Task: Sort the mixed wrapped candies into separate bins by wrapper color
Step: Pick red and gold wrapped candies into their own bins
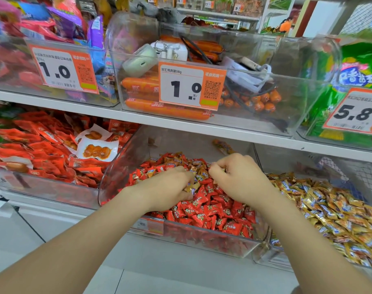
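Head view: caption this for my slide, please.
Left hand and right hand pinch gold candies amid red candies in a clear bin.

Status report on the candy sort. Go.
Left grip holds gold candies in the red bin. Right grip curled in the pile, contents hidden. Gold mixed among red candies. Nothing blocking gold bin.
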### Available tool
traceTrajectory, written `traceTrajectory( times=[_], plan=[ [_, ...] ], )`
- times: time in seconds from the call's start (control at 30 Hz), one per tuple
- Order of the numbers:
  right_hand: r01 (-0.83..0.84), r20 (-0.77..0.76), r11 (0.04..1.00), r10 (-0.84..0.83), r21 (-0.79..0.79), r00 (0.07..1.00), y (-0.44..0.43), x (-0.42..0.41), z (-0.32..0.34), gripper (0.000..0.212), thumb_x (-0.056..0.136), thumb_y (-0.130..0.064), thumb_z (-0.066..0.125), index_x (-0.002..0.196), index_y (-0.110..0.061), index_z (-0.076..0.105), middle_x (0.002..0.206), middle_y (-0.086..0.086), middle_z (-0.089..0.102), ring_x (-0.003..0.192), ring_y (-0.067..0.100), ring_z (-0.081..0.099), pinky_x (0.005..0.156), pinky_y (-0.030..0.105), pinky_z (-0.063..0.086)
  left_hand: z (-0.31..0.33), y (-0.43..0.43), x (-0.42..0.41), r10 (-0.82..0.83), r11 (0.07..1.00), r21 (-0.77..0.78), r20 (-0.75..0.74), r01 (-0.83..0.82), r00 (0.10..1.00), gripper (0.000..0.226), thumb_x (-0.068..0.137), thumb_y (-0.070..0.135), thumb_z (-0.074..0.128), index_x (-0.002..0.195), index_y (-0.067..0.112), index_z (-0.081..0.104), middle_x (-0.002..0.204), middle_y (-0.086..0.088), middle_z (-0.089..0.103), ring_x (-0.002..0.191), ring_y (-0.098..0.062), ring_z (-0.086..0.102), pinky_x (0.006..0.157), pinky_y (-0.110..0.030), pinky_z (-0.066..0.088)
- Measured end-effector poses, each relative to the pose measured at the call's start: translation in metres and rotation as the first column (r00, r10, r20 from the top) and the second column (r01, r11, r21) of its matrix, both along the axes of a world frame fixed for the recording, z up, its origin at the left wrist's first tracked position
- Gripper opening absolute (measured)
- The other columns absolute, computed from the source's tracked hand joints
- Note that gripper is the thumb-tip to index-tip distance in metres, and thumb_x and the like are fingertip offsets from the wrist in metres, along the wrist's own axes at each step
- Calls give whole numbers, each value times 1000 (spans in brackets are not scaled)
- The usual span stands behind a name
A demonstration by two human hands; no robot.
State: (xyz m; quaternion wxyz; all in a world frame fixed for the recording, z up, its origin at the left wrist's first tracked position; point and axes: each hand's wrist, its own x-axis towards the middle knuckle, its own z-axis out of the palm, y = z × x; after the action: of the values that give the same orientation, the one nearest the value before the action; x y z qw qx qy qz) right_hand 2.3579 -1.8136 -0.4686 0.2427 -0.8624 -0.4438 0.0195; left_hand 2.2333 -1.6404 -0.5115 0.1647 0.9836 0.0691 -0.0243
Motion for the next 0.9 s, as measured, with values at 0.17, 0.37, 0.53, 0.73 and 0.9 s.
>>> traceTrajectory(
  times=[0.17, 0.37, 0.53, 0.73, 0.9],
  plan=[
    [5, -35, 998, -3, 63, 999, 10, 6, -7, 39, 104, -44, 58, 75, -19, 69, 59, 1, 68, 59, 17, 62, 65, 35, 56, 11, 8, -12, 53, 990, -138, 171, -30, 984, 17, 106, 39, 55, 100, 27, 44, 68, 3, 55, 58, -10, 47, 54, -37, 34],
    [-133, -6, 991, 133, 29, 991, 28, 8, -22, 29, 108, -21, 49, 125, -26, 72, 74, -11, 68, 62, 2, 62, 66, 28, 51, 28, 22, -27, 235, 958, -229, 271, -175, 933, 28, 102, 32, 47, 83, 11, 52, 62, -4, 50, 52, -14, 36, 53, -37, 31],
    [-212, 25, 970, 217, -122, 976, 42, 3, -28, 29, 93, -61, 68, 94, -34, 78, 74, -11, 69, 75, 10, 64, 72, 38, 56, 27, 25, -32, 317, 944, -192, 288, -270, 904, 47, 103, 41, 44, 70, 9, 49, 56, -2, 48, 53, -19, 42, 54, -37, 33],
    [-342, 77, 884, 384, -319, 920, 57, 1, -26, 24, 102, -34, 63, 125, -31, 70, 123, -1, 68, 116, 27, 64, 94, 48, 55, 29, 21, -36, 347, 927, -256, 315, -273, 883, 43, 100, 38, 56, 74, 5, 47, 55, 0, 44, 47, -12, 30, 47, -29, 27],
    [-407, -40, 763, 450, -502, 892, 62, 0, -32, 50, 100, -22, 64, 147, -32, 53, 140, 1, 63, 127, 26, 59, 104, 46, 52, 34, 17, -35, 430, 855, -426, 266, -295, 863, 30, 85, 28, 63, 72, 2, 55, 59, -13, 59, 48, -15, 43, 48, -33, 37]
  ],
)
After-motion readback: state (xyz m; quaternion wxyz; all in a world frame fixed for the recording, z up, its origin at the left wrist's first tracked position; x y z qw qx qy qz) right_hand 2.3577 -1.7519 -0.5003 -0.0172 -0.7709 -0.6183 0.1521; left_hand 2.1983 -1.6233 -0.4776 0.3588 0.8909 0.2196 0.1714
